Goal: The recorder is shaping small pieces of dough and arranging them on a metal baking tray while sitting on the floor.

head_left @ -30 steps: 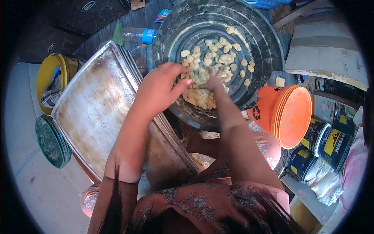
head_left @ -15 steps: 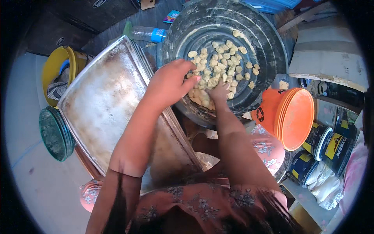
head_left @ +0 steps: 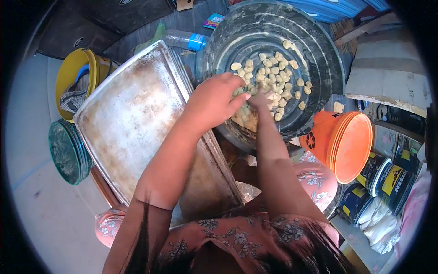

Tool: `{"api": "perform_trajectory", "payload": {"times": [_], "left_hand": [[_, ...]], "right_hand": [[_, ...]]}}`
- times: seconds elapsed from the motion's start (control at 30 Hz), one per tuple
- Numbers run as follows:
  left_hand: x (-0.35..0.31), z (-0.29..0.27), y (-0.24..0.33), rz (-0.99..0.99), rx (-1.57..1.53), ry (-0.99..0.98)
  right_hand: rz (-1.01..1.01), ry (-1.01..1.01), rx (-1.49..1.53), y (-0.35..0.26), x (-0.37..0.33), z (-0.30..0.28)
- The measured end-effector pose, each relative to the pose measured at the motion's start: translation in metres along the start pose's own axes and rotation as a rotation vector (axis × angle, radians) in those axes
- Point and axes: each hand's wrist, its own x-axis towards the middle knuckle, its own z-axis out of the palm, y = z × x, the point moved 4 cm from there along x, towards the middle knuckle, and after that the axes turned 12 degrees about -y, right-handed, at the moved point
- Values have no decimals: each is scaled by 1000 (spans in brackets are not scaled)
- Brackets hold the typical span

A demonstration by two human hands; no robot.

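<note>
A wide dark basin (head_left: 319, 91) holds many small, pale, rounded lumps that look like dough (head_left: 280, 75), with a larger clump at its near left side. My left hand (head_left: 216, 100) hovers over the basin's near left part, thumb and fingers apart, with lumps visible in the gap; its fingertips are partly hidden. My right hand (head_left: 262, 98) reaches down among the lumps just to the right of it. Its fingers are blurred, so I cannot make out whether they hold any. Left of the basin lies a stack of worn metal trays (head_left: 132, 109), under my left forearm.
An orange bucket (head_left: 335, 141) leans at the basin's right, near dark paint pails (head_left: 394, 182). Yellow (head_left: 91, 86) and green buckets (head_left: 68, 153) stand left of the trays. A plastic bottle (head_left: 182, 40) lies at the back. Wooden boards (head_left: 388, 73) are at far right.
The whole view has shifted slightly, so the basin and trays appear farther right. My right hand has moved a little left and away within the basin; my left hand keeps nearly the same pose.
</note>
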Motion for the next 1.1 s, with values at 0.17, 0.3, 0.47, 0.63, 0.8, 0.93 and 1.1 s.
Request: {"api": "perform_trajectory", "payload": {"times": [0.17, 0.3, 0.47, 0.63, 0.8, 0.93, 1.1], "left_hand": [[-8, -6, 0, -14, 2, 18], [-3, -6, 2, -10, -16, 17], [-3, -12, -2, 19, -31, 117], [-10, -34, -7, 108, -479, 361], [-71, -93, -63, -92, -912, 774], [-119, -111, -100, 393, -1011, 297], [-117, -89, -102, 452, -1115, -1]], "right_hand": [[-65, 99, 182, -18, -28, -19], [-187, 241, 461, 28, -3, -42], [-162, 226, 564, 37, -14, -73], [-630, 17, 1086, -25, -151, -158], [-1113, -249, 966, -116, -327, -174], [-1648, -13, 408, -194, -367, -86], [-1438, 184, -75, -201, -376, -75]]}}
